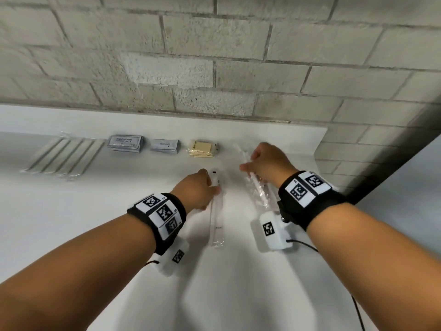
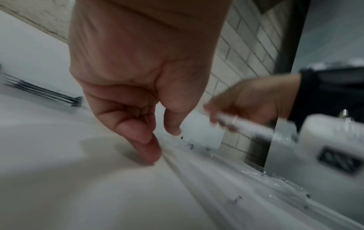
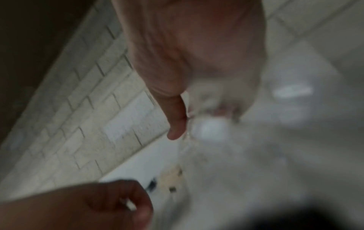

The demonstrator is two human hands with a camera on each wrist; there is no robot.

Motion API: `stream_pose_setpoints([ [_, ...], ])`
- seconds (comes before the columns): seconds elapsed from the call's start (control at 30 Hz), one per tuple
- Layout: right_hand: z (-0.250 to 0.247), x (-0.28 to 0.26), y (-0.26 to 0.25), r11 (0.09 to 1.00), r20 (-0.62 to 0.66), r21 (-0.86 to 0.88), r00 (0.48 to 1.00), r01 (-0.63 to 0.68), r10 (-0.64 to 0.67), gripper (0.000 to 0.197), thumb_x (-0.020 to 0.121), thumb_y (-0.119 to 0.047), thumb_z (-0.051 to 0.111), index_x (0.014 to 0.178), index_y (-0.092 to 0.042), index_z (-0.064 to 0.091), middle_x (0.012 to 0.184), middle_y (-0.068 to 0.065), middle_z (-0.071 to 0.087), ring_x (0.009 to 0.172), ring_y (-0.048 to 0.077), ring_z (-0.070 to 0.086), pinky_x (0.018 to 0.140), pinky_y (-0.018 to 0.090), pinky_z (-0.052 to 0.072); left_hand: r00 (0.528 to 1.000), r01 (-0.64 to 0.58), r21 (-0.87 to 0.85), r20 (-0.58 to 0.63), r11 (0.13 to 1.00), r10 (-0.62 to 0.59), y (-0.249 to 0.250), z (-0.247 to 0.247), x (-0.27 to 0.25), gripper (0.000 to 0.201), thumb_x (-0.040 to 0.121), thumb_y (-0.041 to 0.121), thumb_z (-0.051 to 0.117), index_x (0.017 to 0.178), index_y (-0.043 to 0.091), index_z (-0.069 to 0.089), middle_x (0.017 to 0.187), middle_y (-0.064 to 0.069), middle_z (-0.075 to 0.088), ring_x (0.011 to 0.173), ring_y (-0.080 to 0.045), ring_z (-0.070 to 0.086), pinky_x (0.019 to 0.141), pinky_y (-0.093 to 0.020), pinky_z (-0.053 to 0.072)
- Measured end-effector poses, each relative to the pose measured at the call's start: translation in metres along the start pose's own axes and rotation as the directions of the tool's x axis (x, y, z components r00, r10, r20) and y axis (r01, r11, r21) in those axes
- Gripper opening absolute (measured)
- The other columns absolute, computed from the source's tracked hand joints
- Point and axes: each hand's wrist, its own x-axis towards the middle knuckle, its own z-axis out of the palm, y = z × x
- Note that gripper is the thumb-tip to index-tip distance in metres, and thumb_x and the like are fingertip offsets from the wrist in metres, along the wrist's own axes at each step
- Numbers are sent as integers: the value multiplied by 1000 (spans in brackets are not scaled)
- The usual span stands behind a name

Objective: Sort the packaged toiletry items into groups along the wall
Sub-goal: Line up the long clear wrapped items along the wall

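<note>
On a white bench (image 1: 71,223) set against a brick wall (image 1: 214,56), a long clear packet (image 1: 216,211) lies flat, its long axis running from the person toward the wall. The left hand (image 1: 199,187) is nearer to it, at its far end, where curled fingertips (image 2: 151,149) touch the packet's left edge with the thumb above, not yet closed on it. Just to the right, the right hand (image 1: 267,163) grips a second clear packet (image 1: 259,189), also pointing toward the wall.
</note>
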Motion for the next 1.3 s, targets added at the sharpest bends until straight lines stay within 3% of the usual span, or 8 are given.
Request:
stream_pose_setpoints([
  [0.07, 14, -4, 11, 988, 126, -63, 981, -137, 144, 28, 82, -26, 74, 89, -8, 54, 82, 16, 72, 68, 31, 70, 64, 39, 58, 999, -45, 83, 7, 996, 45, -2, -6, -5, 31, 89, 38, 57, 110, 18, 48, 79, -4, 71, 65, -19, 65, 68, -30, 51],
  [0.17, 21, -10, 26, 973, 187, -33, 954, -230, 232, 13, 90, -18, 61, 95, -8, 53, 94, 23, 72, 65, 33, 67, 57, 35, 51, 983, -177, 279, -6, 944, 186, -8, -11, -17, 50, 87, 38, 62, 133, 27, 46, 118, -1, 59, 102, -19, 60, 86, -29, 47],
  [0.33, 7, -27, 33, 911, 147, -407, 989, 68, -9, 38, 91, -22, 58, 129, -25, 53, 126, 4, 60, 108, 24, 60, 87, 31, 48, 947, -320, 500, 133, 805, 294, -16, 1, -46, 66, 90, 47, 53, 148, 26, 29, 157, 7, 22, 137, -20, 34, 108, -34, 34],
  [0.47, 22, -53, 38, 735, 362, -570, 915, 368, -178, 56, 87, -25, 62, 140, -30, 44, 146, -5, 44, 128, 20, 47, 104, 38, 42, 943, -333, 512, 203, 792, 265, -21, 15, -55, 75, 92, 51, 46, 153, 22, 13, 161, 8, 4, 144, -21, 23, 113, -37, 28],
  [0.6, 43, -59, 43, 609, 426, -681, 896, 408, -124, 59, 89, -18, 54, 145, -24, 34, 159, -4, 18, 141, 21, 25, 113, 50, 26, 942, -336, 518, 209, 787, 264, -17, 23, -41, 74, 95, 50, 41, 153, 22, 6, 162, 7, 0, 148, -19, 10, 117, -37, 21],
  [0.83, 49, -34, 30, 689, 368, -676, 930, 261, 9, 69, 89, -23, 57, 150, -24, 24, 161, -5, 11, 145, 23, 22, 115, 57, 18, 956, -271, 509, 244, 817, 166, 4, 21, 2, 74, 96, 48, 41, 153, 23, 1, 162, 4, 1, 149, -23, 6, 118, -44, 21],
  [0.97, 51, -15, 28, 768, 317, -618, 947, 169, 47, 66, 88, -23, 57, 148, -24, 29, 159, -3, 20, 141, 29, 32, 112, 56, 25, 952, -271, 520, 268, 810, 147, 16, 17, 21, 75, 95, 47, 43, 153, 23, 2, 162, 1, 2, 148, -26, 7, 118, -46, 20],
  [1.3, 57, 0, 27, 837, 284, -532, 958, 131, 31, 70, 91, -19, 55, 151, -28, 21, 161, -4, 13, 144, 28, 26, 115, 51, 25, 964, -246, 472, 213, 847, 161, 20, 12, 29, 76, 95, 44, 46, 153, 24, 2, 161, 2, 8, 146, -21, 19, 113, -39, 25],
])
